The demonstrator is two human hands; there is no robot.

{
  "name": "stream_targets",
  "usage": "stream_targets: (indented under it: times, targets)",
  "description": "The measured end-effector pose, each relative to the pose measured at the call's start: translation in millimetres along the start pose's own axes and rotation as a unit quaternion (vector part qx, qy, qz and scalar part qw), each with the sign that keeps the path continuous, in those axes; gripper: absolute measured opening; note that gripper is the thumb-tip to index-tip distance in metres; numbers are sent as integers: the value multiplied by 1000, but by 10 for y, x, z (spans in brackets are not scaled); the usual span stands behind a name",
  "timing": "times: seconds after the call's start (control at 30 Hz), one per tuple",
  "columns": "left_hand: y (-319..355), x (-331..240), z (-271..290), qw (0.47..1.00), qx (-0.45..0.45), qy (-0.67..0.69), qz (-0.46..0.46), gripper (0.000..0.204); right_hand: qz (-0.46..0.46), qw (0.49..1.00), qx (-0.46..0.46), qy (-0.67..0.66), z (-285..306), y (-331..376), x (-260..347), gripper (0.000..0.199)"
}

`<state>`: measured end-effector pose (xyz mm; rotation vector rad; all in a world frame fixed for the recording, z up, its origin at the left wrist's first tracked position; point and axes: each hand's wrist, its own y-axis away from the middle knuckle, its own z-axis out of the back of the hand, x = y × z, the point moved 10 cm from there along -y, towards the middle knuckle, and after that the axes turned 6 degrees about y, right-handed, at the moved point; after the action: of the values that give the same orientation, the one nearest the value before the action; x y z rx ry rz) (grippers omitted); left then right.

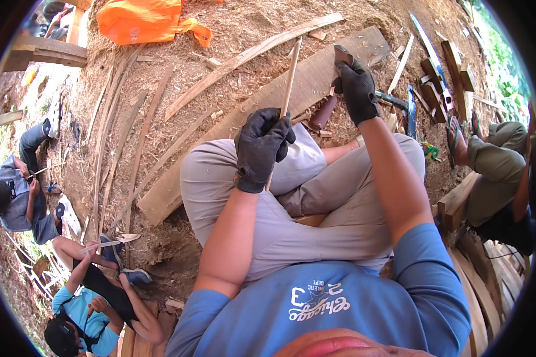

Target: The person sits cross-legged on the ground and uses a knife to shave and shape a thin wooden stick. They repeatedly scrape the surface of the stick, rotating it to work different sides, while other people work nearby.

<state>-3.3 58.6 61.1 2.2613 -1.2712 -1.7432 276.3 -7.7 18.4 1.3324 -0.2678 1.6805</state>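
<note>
My left hand [261, 149], in a black glove, is closed around a thin, pale wooden stick [290, 80]. The stick stands nearly upright, its top end rising well above the fist and its lower end passing behind the wrist to my lap. My right hand [357, 92], also gloved in black, pinches a small flat brown piece [343, 55]; its kind is unclear. A long wooden plank [321, 74] lies slanting on the ground beyond my crossed legs, behind both hands. Near my right hand is a brown tapered object [323, 113].
Wood strips [244, 58] and shavings litter the ground. An orange bag [140, 21] lies at the far left. Long-bladed tools [430, 50] and wood blocks [451, 59] are at the far right. Two people [80, 321] work at left; another person's legs [497, 152] show at right.
</note>
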Motion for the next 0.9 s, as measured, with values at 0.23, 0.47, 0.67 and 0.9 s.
stream_targets:
  times: [0.23,0.47,0.67,0.9]
  targets:
    - [-22,-31,-13,1000,-12,-4,-12,16,-24,987,146,-61,-539,113,10,29]
    - [-106,1,-70,1000,-24,-8,-8,16,-57,950,286,-115,-845,265,-51,21]
    - [-203,208,-40,998,-42,-42,26,18,-127,864,419,-248,-1072,638,102,22]
    - [-283,286,11,989,-75,-125,34,18,-103,864,429,-242,-1054,625,118,26]
